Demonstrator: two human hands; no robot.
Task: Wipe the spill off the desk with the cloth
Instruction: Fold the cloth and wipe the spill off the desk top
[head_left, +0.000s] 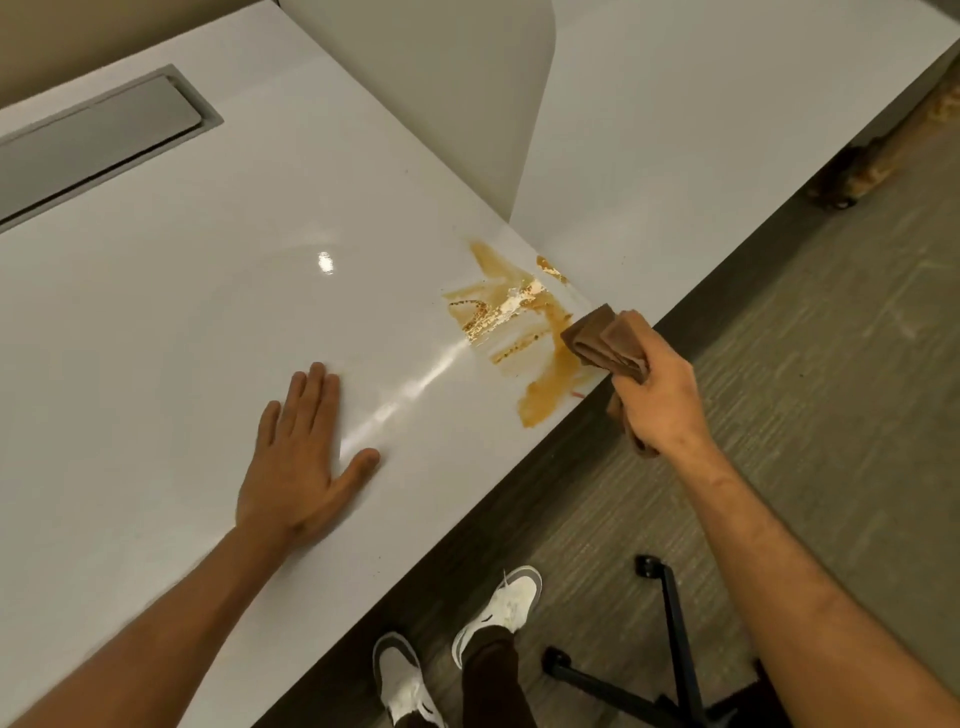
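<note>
Cloth: brown, folded into a thick pad, bunched in the right hand, which is closed round it at the desk's front edge. The folded end projects toward the spill and sits at or just over the spill's near-right margin; contact cannot be confirmed. Judged soft, light and limp, so it will flop unless gripped in a wad, as here, with the folded face pressed flat.

Spill: orange-brown, streaked, with pale flecks, spread to the desk edge just in front of the divider. Largely unwiped.

Left hand: well left of the spill, open, palm flat on the desk, holding nothing.
</note>
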